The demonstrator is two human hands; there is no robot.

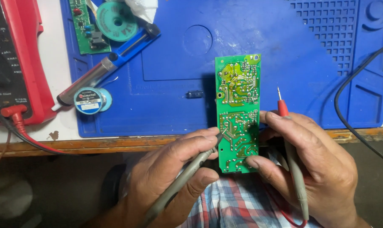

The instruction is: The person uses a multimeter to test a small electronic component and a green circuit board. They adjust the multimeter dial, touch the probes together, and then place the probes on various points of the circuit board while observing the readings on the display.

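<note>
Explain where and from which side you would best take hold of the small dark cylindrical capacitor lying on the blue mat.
Pinch the small dark cylindrical capacitor across its round body, coming from above: it lies on its side on the blue silicone work mat, long axis left-right, open mat around it.

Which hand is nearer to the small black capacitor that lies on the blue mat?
Left. The left hand is below the capacitor, slightly to its left, holding a grey probe. The right hand is farther, beyond the green circuit board, holding the red-tipped probe.
</note>
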